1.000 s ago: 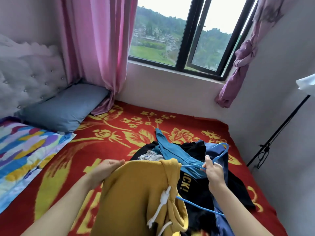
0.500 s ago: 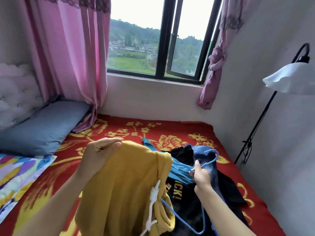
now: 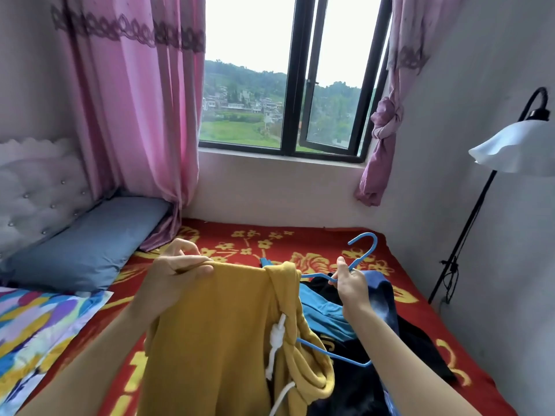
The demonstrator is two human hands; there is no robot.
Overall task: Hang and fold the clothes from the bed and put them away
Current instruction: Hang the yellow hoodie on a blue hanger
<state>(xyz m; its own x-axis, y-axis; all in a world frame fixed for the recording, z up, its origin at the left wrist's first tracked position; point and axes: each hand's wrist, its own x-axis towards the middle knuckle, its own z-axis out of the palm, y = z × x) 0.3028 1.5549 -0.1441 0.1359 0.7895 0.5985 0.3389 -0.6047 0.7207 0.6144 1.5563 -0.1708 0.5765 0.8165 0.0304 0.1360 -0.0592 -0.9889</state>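
A mustard-yellow hoodie (image 3: 216, 331) with a white drawstring hangs in front of me above the bed. My left hand (image 3: 172, 273) pinches its shoulder at the top left. My right hand (image 3: 350, 283) grips a blue wire hanger (image 3: 365, 246) just below the hook; the hanger's lower bar runs into the hoodie's neck opening. Under them, a pile of clothes (image 3: 354, 340) lies on the bed: a teal garment, a black one with yellow lettering and a blue one.
The bed has a red blanket with yellow flowers (image 3: 270, 241). A blue-grey pillow (image 3: 90, 244) and a colourful pillow (image 3: 39, 322) lie at the left by the tufted headboard. Pink curtains (image 3: 135, 115) frame the window. A floor lamp (image 3: 516, 151) stands at the right wall.
Both hands have risen, lifting the hoodie and the hanger higher off the bed. The hanger's hook now stands clear above my right hand. My view has tilted upward.
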